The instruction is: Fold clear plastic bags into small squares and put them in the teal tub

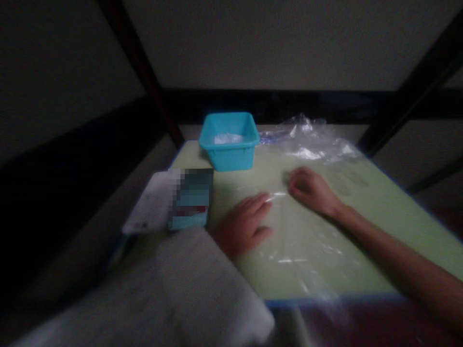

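My left hand point(246, 225) lies flat with its fingers stretched out and thumb apart, over the left side of a clear plastic sheet or bag point(296, 260). This thin plastic spreads over the yellow-green tabletop point(383, 231) and hangs past its front edge. Close to the plastic's far end, my right hand point(310, 190) is closed, thumb and fingers curled together. What its fingertips hold, if anything, is blurred.
At the back stands a turquoise basket point(231, 159) with something whitish inside. Crumpled clear plastic point(311, 140) lies at the back right. A white sheet point(152, 202) and a pixelated box-like object point(191, 202) sit at left. Pale cloth point(210, 284) covers the near left corner.
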A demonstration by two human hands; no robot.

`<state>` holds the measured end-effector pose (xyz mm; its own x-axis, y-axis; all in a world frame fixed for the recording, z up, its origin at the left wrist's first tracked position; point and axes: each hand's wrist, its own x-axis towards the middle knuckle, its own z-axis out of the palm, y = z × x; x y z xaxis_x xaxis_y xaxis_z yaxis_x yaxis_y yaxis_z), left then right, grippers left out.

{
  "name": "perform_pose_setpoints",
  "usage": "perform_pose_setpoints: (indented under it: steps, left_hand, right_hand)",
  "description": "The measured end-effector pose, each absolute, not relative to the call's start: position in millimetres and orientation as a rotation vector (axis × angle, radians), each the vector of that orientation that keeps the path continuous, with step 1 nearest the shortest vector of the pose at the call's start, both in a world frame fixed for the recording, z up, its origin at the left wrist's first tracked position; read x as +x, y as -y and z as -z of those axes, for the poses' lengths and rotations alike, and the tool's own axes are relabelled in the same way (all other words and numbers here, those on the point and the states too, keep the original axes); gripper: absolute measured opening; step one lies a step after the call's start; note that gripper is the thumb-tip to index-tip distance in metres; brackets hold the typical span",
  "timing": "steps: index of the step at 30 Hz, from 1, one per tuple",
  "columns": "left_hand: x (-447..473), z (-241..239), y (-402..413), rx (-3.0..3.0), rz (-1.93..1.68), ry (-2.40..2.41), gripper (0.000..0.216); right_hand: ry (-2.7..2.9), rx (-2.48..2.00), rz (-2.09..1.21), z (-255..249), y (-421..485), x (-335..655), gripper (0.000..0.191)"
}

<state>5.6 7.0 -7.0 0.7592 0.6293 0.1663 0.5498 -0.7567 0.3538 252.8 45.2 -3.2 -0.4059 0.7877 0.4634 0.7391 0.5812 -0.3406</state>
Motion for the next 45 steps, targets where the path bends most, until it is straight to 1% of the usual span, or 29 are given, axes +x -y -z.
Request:
perform_pose_setpoints:
  steps: [3,5,8,10,14,17,19,23,32,37,42,45]
  left_hand:
    - [6,6,-6,2.678,-0.399,-0.914,0.051]
    - [5,6,-6,2.684,-0.409,-0.913,0.051]
    - [5,4,-4,2.668,-0.436,-0.931,0.05]
    - [6,4,-4,2.644,-0.472,-0.972,0.048]
    - [7,6,-8,2.59,-0.575,-1.07,0.045]
    - [7,10,-13,2.59,-0.558,-1.109,0.048]
    - [7,13,-16,2.608,-0.513,-1.122,0.051]
    - [6,15,-20,2.681,-0.385,-1.139,0.058]
    - [1,13,-18,2.749,-0.212,-1.316,0.067]
    - [1,8,-16,2.721,-0.154,-1.423,0.068]
    - [2,3,-14,2.703,-0.053,-1.539,0.072]
    - [1,3,-14,2.704,-0.065,-1.569,0.074]
  right_hand:
    - [2.23,-1.147,0.217,-2,-46,257,0.009]
    - [2.205,-1.145,0.46,-7,-48,266,0.014]
    - [2.134,-1.242,0.604,-12,-51,281,0.018]
    - [2.111,-1.273,0.55,-13,-51,285,0.02]
    - [2.208,-1.225,0.163,-11,-40,264,0.029]
    - [2.356,-1.243,-0.059,-2,-30,240,0.041]
    - [2.457,-1.243,-0.119,7,-28,230,0.05]
    - [2.592,-1.293,-0.079,22,-30,231,0.061]
    - [2.64,-1.46,-0.022,20,-35,244,0.072]
    - [2.603,-1.583,-0.046,16,-37,251,0.072]
    - [2.605,-1.584,-0.024,16,-39,256,0.07]
    - [2.565,-1.617,-0.006,17,-40,259,0.068]
